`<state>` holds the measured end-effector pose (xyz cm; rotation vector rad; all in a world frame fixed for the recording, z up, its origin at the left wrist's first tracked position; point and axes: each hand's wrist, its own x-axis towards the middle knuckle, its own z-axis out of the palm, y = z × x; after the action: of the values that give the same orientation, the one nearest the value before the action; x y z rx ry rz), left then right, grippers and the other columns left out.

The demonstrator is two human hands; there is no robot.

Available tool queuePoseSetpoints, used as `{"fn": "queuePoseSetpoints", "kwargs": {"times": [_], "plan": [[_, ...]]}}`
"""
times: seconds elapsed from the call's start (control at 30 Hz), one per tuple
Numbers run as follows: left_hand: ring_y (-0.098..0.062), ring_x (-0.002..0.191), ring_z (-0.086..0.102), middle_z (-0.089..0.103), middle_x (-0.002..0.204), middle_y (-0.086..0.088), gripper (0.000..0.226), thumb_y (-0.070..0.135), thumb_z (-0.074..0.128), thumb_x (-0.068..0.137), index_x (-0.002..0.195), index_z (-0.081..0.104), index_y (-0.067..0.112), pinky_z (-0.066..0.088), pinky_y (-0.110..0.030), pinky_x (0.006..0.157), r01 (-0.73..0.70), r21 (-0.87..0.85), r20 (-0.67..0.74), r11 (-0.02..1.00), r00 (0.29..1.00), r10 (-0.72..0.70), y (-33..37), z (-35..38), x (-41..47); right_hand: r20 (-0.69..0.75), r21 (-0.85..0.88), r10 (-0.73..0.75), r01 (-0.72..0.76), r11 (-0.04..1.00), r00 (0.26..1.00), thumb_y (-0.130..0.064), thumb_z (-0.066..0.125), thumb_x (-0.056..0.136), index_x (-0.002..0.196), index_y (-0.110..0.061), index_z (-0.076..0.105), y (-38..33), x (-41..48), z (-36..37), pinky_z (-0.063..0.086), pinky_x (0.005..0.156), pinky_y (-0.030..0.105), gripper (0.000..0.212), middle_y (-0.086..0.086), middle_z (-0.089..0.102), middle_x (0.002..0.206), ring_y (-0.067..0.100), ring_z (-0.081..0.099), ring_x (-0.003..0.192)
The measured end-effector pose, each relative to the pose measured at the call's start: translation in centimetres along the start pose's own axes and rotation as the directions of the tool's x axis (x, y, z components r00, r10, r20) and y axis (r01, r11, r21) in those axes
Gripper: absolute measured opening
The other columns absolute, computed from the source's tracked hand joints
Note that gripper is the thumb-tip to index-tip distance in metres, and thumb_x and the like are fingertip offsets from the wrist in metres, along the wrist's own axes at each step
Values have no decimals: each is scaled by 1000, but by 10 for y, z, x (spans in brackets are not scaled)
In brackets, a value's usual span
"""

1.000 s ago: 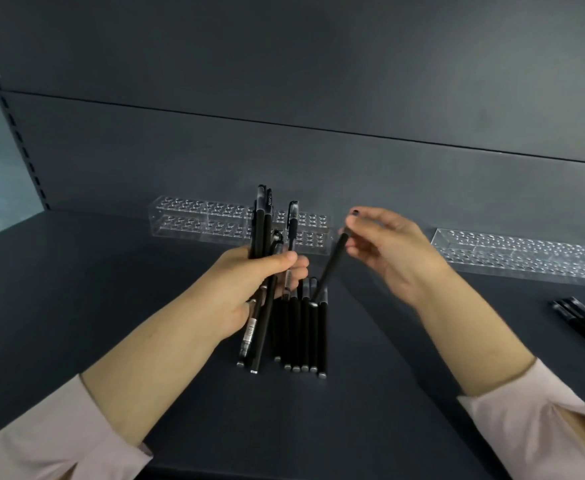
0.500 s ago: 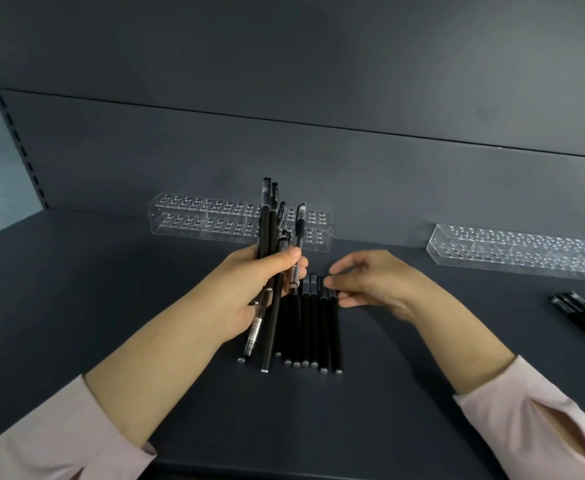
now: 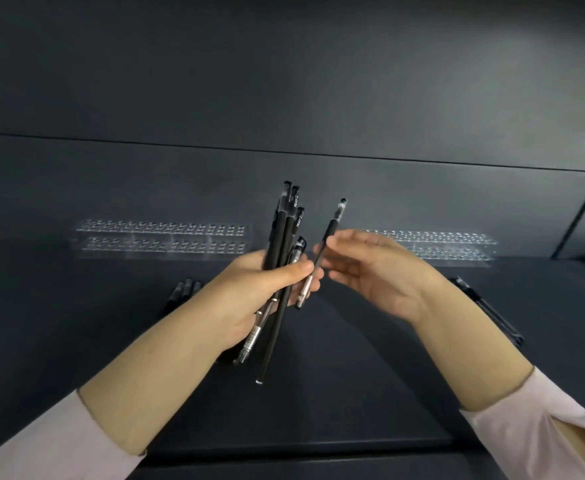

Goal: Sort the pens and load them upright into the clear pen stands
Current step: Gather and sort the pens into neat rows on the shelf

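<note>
Obs. from the room, facing the dark surface (image 3: 318,403). The person's 2 hands meet mid-scene, both raised above the surface.

Left hand (image 3: 259,296): closed round the pen bundle (image 3: 282,237), thumb across the front, fingers wrapped behind. Bundle is near upright, tipped slightly toward 1 o'clock. At least 4 black caps show above the fist, 1 w/ white lettering. Below the fist 2 barrels stick out toward 7 o'clock: 1 clear/silver, 1 long matte black w/ a pale end. Bundle hangs clear of the surface.

Right hand (image 3: 374,275): palm turned to 9 o'clock, fingers mostly extended. Thumb and forefinger tips pinch the single pen (image 3: 330,233) at approx. mid-shaft. This pen is slim and black, leaning to 1 o'clock, cap end up. Its lower, silvery end lies against the left hand's fingertips, just beside the bundle. Whether the left hand also grips it: cannot tell.

Left pen stand (image 3: 162,233): clear, 2 perforated tiers, at 10 o'clock from the hands, close to the back wall (image 3: 284,98). Right pen stand (image 3: 450,244): same type, at 2 o'clock, near end hidden by the right hand.

Left flat pens (image 3: 185,289): black, lying on the surface at 9 o'clock, mostly hidden behind the left forearm. Right flat pens (image 3: 485,306): black, lying at 3 o'clock beyond the right forearm, running toward 5 o'clock.

Sleeves (image 3: 41,445): pale pink, pushed up on both forearms.

Item at the far 3 o'clock edge: too small to ID.
</note>
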<state>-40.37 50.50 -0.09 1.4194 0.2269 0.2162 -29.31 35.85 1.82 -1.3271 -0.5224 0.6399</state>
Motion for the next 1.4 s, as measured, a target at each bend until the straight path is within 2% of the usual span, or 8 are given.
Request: {"fn": "queuePoseSetpoints", "kwargs": {"times": [0.17, 0.37, 0.53, 0.73, 0.87, 1.03, 1.23, 1.4], "plan": [[-15, 85, 75, 77, 95, -6, 25, 19, 68, 90, 111, 64, 6, 58, -21, 62, 113, -126, -34, 986, 992, -118, -12, 75, 19, -266, 59, -43, 61, 996, 963, -7, 60, 92, 88, -11, 60, -21, -27, -101, 56, 61, 20, 5, 1, 70, 72, 12, 63, 67], [-12, 62, 67, 69, 72, -4, 28, 16, 70, 89, 110, 68, -1, 60, -23, 66, 146, -217, -108, 965, 979, -172, -25, 150, 36, -408, -287, -11, -117, 951, 913, -5, 68, 87, 88, -5, 65, -25, -47, -217, 52, 53, 16, 3, 4, 61, 73, 11, 57, 64], [-11, 71, 73, 77, 90, -6, 21, 18, 69, 90, 106, 68, 5, 59, -22, 62, 131, -159, -145, 979, 977, -155, -37, 188, 39, -430, -530, -10, -243, 812, 903, -7, 73, 83, 88, -1, 68, -10, -41, -259, 52, 50, 16, 10, 8, 64, 76, 13, 60, 64], [-1, 77, 72, 77, 95, 8, 21, 31, 61, 95, 111, 65, 18, 53, -19, 66, 163, -74, -167, 984, 971, -173, -44, 211, 43, -396, -607, 8, -268, 748, 918, -10, 77, 79, 93, 0, 66, 5, -37, -270, 54, 55, 19, 20, 8, 67, 77, 13, 64, 61], [-5, 72, 73, 78, 94, -1, 18, 20, 61, 96, 107, 67, 8, 56, -17, 56, 150, -144, -169, 978, 970, -173, -49, 219, 46, -335, -617, 16, -232, 752, 942, -17, 80, 77, 90, -4, 68, 7, -37, -271, 57, 59, 23, 22, 8, 68, 73, 13, 65, 60], [-14, 72, 74, 77, 89, -8, 14, 10, 62, 94, 103, 67, 0, 59, -23, 59, 77, -220, -215, 972, 969, -126, -53, 224, 51, -294, -668, -73, -150, 729, 953, -25, 76, 81, 85, -11, 70, 4, -47, -265, 49, 53, 17, 16, 3, 66, 75, 9, 61, 64], [-15, 65, 73, 74, 90, -14, 12, 10, 66, 91, 102, 64, 7, 54, -22, 49, -26, -292, -319, 956, 945, -72, -50, 238, 57, 6, -486, 66, -55, 872, 998, -28, 74, 82, 87, -15, 74, -1, -75, -229, 51, 60, 19, 14, -3, 72, 76, 4, 62, 65], [-14, 63, 72, 77, 84, -8, 12, 16, 67, 91, 101, 67, 10, 55, -24, 48, -48, -275, -328, 960, 944, -47, -51, 249, 64, 31, -359, 60, -45, 932, 998, -15, 75, 81, 77, -18, 72, 5, -79, -217, 51, 62, 20, 6, -1, 71, 74, 6, 63, 66]]}}
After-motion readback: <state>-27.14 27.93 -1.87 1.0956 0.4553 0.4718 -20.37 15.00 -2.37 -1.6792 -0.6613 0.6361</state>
